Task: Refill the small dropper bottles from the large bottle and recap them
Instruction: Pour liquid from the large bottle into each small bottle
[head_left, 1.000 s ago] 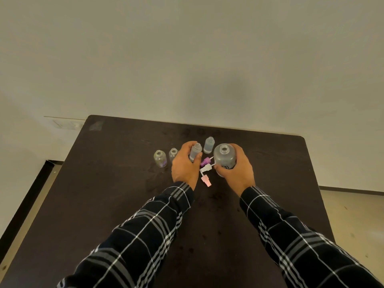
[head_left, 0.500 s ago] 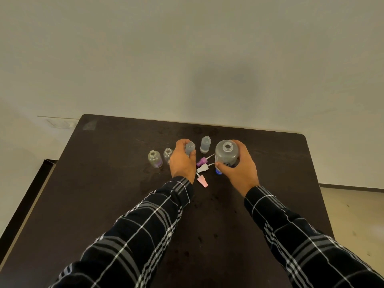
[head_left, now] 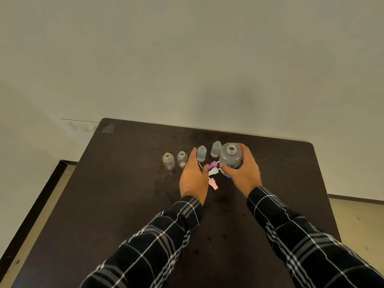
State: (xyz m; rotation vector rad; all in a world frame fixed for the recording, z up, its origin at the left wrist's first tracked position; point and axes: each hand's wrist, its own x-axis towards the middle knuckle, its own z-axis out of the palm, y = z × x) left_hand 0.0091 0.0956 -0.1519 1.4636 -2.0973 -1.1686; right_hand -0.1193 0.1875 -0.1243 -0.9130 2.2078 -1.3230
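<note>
My right hand [head_left: 244, 172] grips the large grey bottle [head_left: 230, 155], which stands upright and uncapped on the dark table [head_left: 124, 204]. My left hand [head_left: 194, 177] is open, fingers spread, just left of a small frosted dropper bottle [head_left: 201, 153] and not holding it. A second frosted small bottle [head_left: 216, 149] stands behind the large one. Two clear small bottles [head_left: 168, 161] [head_left: 182, 159] stand further left, all uncapped. Loose caps lie between my hands: a purple cap [head_left: 213, 164], a white cap [head_left: 213, 171] and a pink cap [head_left: 213, 183].
The table's back edge runs along a plain wall [head_left: 187, 59]. A blue cap [head_left: 227, 176] peeks out under the large bottle beside my right thumb. Floor [head_left: 357, 217] shows past the table's right edge.
My left hand let go of the small frosted bottle and opened beside it. The right hand kept its hold on the large bottle, which stayed upright.
</note>
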